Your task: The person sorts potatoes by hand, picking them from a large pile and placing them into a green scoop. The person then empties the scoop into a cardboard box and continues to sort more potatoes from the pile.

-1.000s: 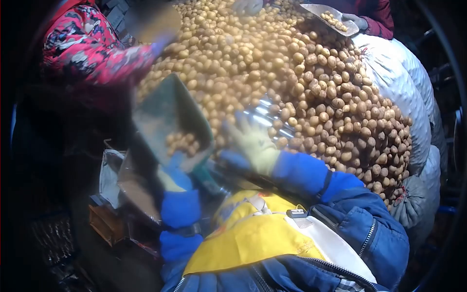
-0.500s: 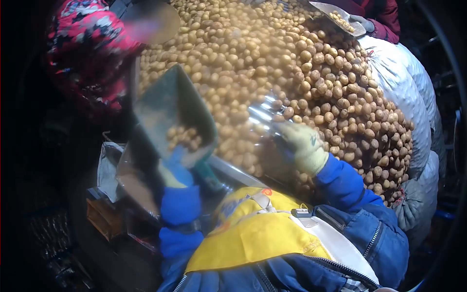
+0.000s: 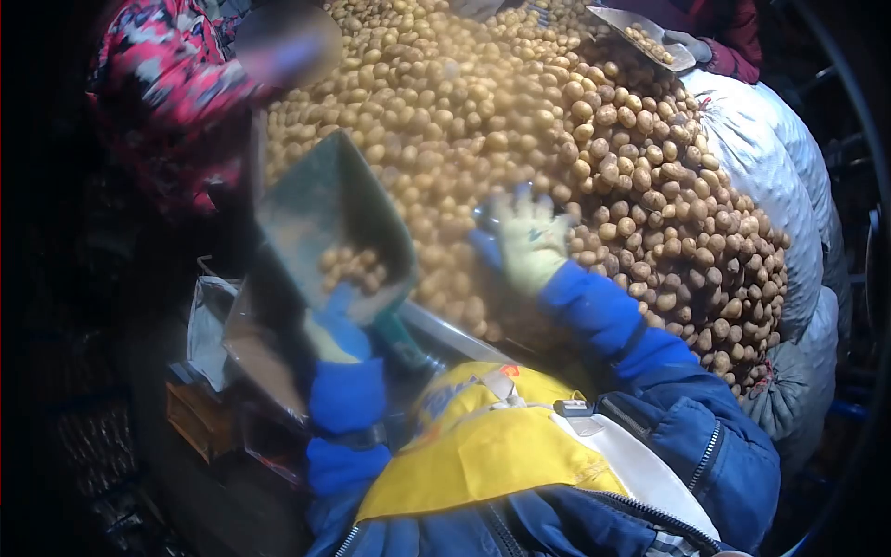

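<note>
My left hand [image 3: 339, 330], in a pale glove with blue coating, is closed on the near edge of a large green scoop [image 3: 320, 200]. Several small potatoes [image 3: 353, 269] lie inside it, beside my blue-coated thumb. Over the big heap of potatoes [image 3: 640, 223] is my right hand [image 3: 532, 239], in a similar glove. Its fingers are spread, with the back of the hand towards me. Next to its thumb side there is a small shiny spot that I cannot make out. The picture is hazy around the scoop and mid-heap.
At upper left a person in a patterned pink jacket [image 3: 172, 84] holds a blurred round thing [image 3: 288, 56]. At upper right another person's gloved hand [image 3: 689, 45] holds a metal scoop [image 3: 645, 37] with potatoes. Full white sacks [image 3: 766, 176] line the right side. A metal edge [image 3: 455, 332] borders the heap nearest me.
My right hand has moved left and slightly away from me across the potatoes, its fingers now spread. The left hand and scoop have stayed nearly still. The pink-jacketed person's arm has shifted.
</note>
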Tool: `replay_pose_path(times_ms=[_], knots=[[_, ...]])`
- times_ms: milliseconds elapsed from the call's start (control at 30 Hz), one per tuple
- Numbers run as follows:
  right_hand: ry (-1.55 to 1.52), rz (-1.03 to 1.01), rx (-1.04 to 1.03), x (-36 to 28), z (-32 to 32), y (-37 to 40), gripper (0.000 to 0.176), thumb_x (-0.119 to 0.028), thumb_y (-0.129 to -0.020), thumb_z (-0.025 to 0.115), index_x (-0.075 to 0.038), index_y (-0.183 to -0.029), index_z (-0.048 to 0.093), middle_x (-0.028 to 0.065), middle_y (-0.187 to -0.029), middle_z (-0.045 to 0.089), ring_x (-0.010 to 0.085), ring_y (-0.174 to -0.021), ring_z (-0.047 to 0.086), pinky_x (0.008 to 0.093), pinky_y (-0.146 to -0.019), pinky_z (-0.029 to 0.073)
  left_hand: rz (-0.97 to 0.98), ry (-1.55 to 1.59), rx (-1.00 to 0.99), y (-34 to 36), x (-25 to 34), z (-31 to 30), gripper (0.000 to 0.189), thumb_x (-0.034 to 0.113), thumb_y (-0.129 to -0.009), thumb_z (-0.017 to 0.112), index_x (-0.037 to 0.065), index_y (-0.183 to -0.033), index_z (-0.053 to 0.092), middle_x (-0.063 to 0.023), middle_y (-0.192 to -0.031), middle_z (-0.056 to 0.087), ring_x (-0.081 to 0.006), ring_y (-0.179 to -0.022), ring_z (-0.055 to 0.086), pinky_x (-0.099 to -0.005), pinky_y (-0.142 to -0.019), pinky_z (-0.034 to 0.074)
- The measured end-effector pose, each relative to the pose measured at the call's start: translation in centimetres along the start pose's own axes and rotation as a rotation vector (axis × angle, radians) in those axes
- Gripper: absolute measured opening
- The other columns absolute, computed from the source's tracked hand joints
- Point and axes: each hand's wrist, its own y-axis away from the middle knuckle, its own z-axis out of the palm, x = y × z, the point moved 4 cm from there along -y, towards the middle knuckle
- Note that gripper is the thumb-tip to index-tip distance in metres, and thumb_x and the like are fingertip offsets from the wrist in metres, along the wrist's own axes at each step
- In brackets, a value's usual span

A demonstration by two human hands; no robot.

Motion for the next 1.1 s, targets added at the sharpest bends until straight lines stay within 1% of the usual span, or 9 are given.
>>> replay_pose_path(times_ms=[100, 133, 233, 367, 467, 667, 767, 933, 1100], knots=[[-0.363, -0.324, 0.038, -2.3, 0.9, 0.6, 0.043, -0.042, -0.097, 0.065, -0.009, -0.124, 0.060, 0.0134, -0.125, 0.059, 0.0392, -0.121, 0.053, 0.0591, -0.096, 0.042, -0.012, 0.099, -0.096, 0.9, 0.7, 1.4, 0.044, -0.004, -0.099, 0.056, -0.005, -0.143, 0.053, -0.0161, -0.126, 0.065, -0.0311, -0.111, 0.070, -0.0493, -0.100, 0.060], [-0.475, -0.361, -0.165, -3.3, -1.4, 0.7, 0.050, -0.039, -0.098, 0.065, -0.006, -0.134, 0.058, 0.0157, -0.131, 0.060, 0.0410, -0.123, 0.055, 0.0588, -0.101, 0.041, -0.022, 0.151, -0.136, 0.4, 0.2, 1.0, 0.044, -0.004, -0.099, 0.055, -0.005, -0.143, 0.053, -0.0162, -0.125, 0.065, -0.0311, -0.111, 0.070, -0.0500, -0.101, 0.060], [-0.571, -0.485, -0.319, -4.5, -4.7, 2.0, 0.058, -0.030, -0.099, 0.067, -0.003, -0.149, 0.054, 0.0230, -0.147, 0.058, 0.0434, -0.133, 0.056, 0.0564, -0.112, 0.041, -0.002, 0.277, -0.228, -0.2, 0.0, 1.4, 0.043, -0.006, -0.099, 0.053, -0.006, -0.142, 0.053, -0.0168, -0.123, 0.064, -0.0311, -0.112, 0.068, -0.0502, -0.101, 0.060], [-0.746, -0.380, 0.137, -0.9, -4.4, 0.2, 0.046, -0.015, -0.089, 0.074, 0.000, -0.132, 0.068, 0.0232, -0.123, 0.072, 0.0425, -0.116, 0.068, 0.0475, -0.097, 0.057, -0.038, 0.191, -0.124, 0.9, 0.5, 1.8, 0.042, -0.009, -0.099, 0.050, -0.006, -0.142, 0.052, -0.0184, -0.124, 0.062, -0.0313, -0.113, 0.067, -0.0500, -0.101, 0.061], [-0.447, -0.279, 0.230, 1.8, -3.1, -3.9, 0.033, -0.021, -0.092, 0.073, -0.007, -0.121, 0.069, 0.0185, -0.123, 0.071, 0.0406, -0.111, 0.066, 0.0523, -0.091, 0.052, -0.085, 0.297, -0.151, 0.0, -0.4, 0.3, 0.041, -0.009, -0.100, 0.049, -0.006, -0.141, 0.051, -0.0192, -0.123, 0.062, -0.0318, -0.113, 0.067, -0.0508, -0.100, 0.061], [-0.503, -0.164, -0.065, 1.6, -1.0, 0.5, 0.033, -0.023, -0.088, 0.071, -0.011, -0.118, 0.064, 0.0183, -0.120, 0.067, 0.0399, -0.115, 0.063, 0.0535, -0.092, 0.050, -0.031, 0.209, -0.119, 0.0, 0.0, 0.6, 0.036, -0.009, -0.100, 0.048, -0.005, -0.136, 0.050, -0.0193, -0.121, 0.062, -0.0320, -0.111, 0.067, -0.0510, -0.099, 0.061], [-0.354, -0.414, 0.134, 1.0, 0.0, 5.4, 0.033, -0.023, -0.085, 0.073, -0.008, -0.113, 0.066, 0.0176, -0.125, 0.064, 0.0392, -0.122, 0.059, 0.0554, -0.096, 0.050, -0.069, 0.179, -0.089, 0.2, 0.0, 0.7, 0.034, -0.010, -0.100, 0.048, -0.004, -0.134, 0.050, -0.0191, -0.120, 0.062, -0.0323, -0.110, 0.067, -0.0506, -0.098, 0.062], [-0.467, -0.590, -0.015, 0.8, -6.2, 8.3, 0.039, -0.023, -0.082, 0.076, -0.006, -0.116, 0.068, 0.0161, -0.120, 0.065, 0.0384, -0.118, 0.062, 0.0529, -0.093, 0.053, -0.059, 0.261, -0.159, -1.0, -0.9, -1.0, 0.037, -0.010, -0.099, 0.053, -0.005, -0.135, 0.048, -0.0181, -0.119, 0.062, -0.0316, -0.110, 0.067, -0.0495, -0.096, 0.062], [-0.591, -0.282, -0.232, 5.8, -5.7, 5.5, 0.041, -0.003, -0.085, 0.065, -0.010, -0.125, 0.067, 0.0163, -0.107, 0.071, 0.0381, -0.097, 0.070, 0.0461, -0.084, 0.056, -0.061, 0.228, -0.130, 0.1, -0.4, -0.6, 0.038, -0.010, -0.099, 0.054, -0.005, -0.136, 0.048, -0.0178, -0.120, 0.062, -0.0311, -0.110, 0.067, -0.0490, -0.096, 0.062]])
